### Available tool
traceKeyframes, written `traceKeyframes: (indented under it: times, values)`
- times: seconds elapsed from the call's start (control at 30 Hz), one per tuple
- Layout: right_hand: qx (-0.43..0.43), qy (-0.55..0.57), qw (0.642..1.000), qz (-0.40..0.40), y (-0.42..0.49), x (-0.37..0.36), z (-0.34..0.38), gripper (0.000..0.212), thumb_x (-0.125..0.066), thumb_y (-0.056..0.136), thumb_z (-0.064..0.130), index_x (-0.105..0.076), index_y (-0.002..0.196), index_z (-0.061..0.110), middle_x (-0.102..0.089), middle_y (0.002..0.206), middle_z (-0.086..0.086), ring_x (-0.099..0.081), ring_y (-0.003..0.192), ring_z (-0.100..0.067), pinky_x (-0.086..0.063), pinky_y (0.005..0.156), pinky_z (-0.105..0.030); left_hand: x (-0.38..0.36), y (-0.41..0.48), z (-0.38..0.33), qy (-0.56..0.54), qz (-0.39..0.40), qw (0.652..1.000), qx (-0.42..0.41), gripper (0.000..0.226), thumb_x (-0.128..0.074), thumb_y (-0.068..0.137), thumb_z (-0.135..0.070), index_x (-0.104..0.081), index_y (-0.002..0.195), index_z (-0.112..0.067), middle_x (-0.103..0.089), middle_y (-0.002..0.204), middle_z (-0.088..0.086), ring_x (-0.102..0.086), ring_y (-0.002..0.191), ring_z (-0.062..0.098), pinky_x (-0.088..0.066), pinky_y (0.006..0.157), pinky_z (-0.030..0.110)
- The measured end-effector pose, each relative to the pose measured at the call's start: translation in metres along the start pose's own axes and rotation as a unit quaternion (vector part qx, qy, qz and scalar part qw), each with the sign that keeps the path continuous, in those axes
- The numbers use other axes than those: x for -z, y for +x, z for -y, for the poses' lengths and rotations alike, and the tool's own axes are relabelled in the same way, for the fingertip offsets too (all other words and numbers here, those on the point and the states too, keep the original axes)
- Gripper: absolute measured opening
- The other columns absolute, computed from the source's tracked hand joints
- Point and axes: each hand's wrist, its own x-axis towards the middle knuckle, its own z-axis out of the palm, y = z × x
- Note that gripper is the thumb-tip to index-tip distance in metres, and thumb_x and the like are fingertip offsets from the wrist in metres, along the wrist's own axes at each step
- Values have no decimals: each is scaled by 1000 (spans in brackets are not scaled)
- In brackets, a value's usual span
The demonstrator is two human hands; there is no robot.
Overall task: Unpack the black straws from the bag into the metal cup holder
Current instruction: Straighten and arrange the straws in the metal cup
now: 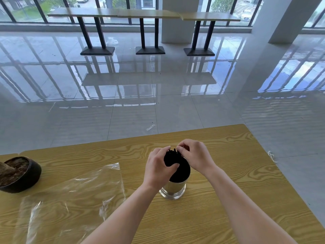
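The black straws (173,158) stand bunched in the metal cup holder (174,189) on the counter (228,173), directly between both hands. The left hand (156,169) curls round the bundle's near side, thumb pressed against it. The right hand (195,155) pinches the straw tips from the far side. The clear bag (73,196) lies flat, well to the left.

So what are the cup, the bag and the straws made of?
The cup looks like shiny metal, probably steel; its side mirrors the table grain. The bag is thin clear plastic: it crinkles, glints and shows the wood through. The straws are matte black, likely plastic, maybe paper.
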Motion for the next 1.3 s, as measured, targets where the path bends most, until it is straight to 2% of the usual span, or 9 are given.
traceKeyframes:
  times: [0.2, 0.6, 0.73, 0.8, 0.87, 0.97, 1.1, 1.2, 1.3]
  values:
    - [11, 69, 995, -70, 1, 19, 9, 12, -72, 88, 27, -73, 76, 25, -66, 59, 13, -61, 59, -1, -44, 56, -11, 1, -2, 3, -14, 10, 1000, 12, 67, -82, 73, -35, -58, 135, -26, -59, 120, -12, -52, 119, 10, -36, 97, 22]
    - [57, 130, 982, -127, -11, 41, 28, 11, -68, 91, 25, -71, 81, 24, -71, 65, 9, -60, 51, 1, -41, 48, -10, 10, -9, -8, -13, -15, 1000, -15, 66, -77, 76, -34, -55, 137, -23, -54, 126, -9, -44, 122, 10, -35, 101, 25]
    - [123, 218, 938, -240, -23, 72, 49, 13, -67, 91, 19, -69, 81, 28, -73, 68, 8, -56, 46, 1, -36, 46, -6, 16, -17, -25, -31, -141, 989, -19, 17, -68, 85, -32, -71, 96, -18, -63, 94, -4, -55, 90, 14, -47, 81, 31]
    - [154, 254, 913, -280, -33, 81, 58, 17, -66, 90, 18, -67, 81, 32, -74, 70, 6, -55, 45, 0, -39, 45, -10, 21, -16, -35, -116, -123, 985, 16, 37, -59, 93, -41, -70, 68, -15, -62, 62, 1, -52, 57, 15, -48, 59, 34]
    - [167, 274, 904, -282, -44, 80, 62, 18, -65, 89, 18, -67, 81, 33, -75, 72, 4, -56, 44, -4, -42, 43, -15, 27, -13, -50, -262, -49, 959, 93, 48, -55, 97, -49, -75, 70, -14, -62, 54, 3, -46, 45, 11, -40, 46, 24]
    - [169, 272, 917, -238, -61, 63, 59, 11, -65, 87, 15, -68, 82, 24, -75, 73, 4, -58, 42, -11, -46, 40, -20, 36, -2, -66, -466, -12, 857, 222, 41, -57, 98, -44, -75, 95, -8, -68, 68, 7, -47, 47, 11, -30, 38, 21]
    - [144, 241, 946, -163, -83, 34, 35, 14, -68, 83, 4, -71, 84, 18, -75, 76, 6, -67, 50, -14, -52, 41, -26, 47, 9, -66, -534, -18, 803, 265, 24, -68, 94, -26, -75, 101, -5, -69, 74, 4, -51, 52, 10, -31, 41, 22]
    - [116, 161, 974, -110, -89, 17, 20, 19, -73, 82, 1, -75, 89, 19, -73, 77, 8, -67, 62, -12, -55, 52, -28, 53, 11, -60, -522, -28, 821, 229, 19, -70, 92, -21, -76, 99, -5, -70, 76, 6, -55, 54, 11, -36, 45, 23]
    - [81, 123, 985, -87, -87, 8, 13, 16, -76, 84, 8, -75, 96, 18, -72, 88, 12, -69, 78, -9, -60, 66, -30, 50, 8, -55, -427, -60, 888, 156, 14, -69, 92, -20, -78, 91, -9, -71, 75, 7, -59, 59, 14, -41, 46, 24]
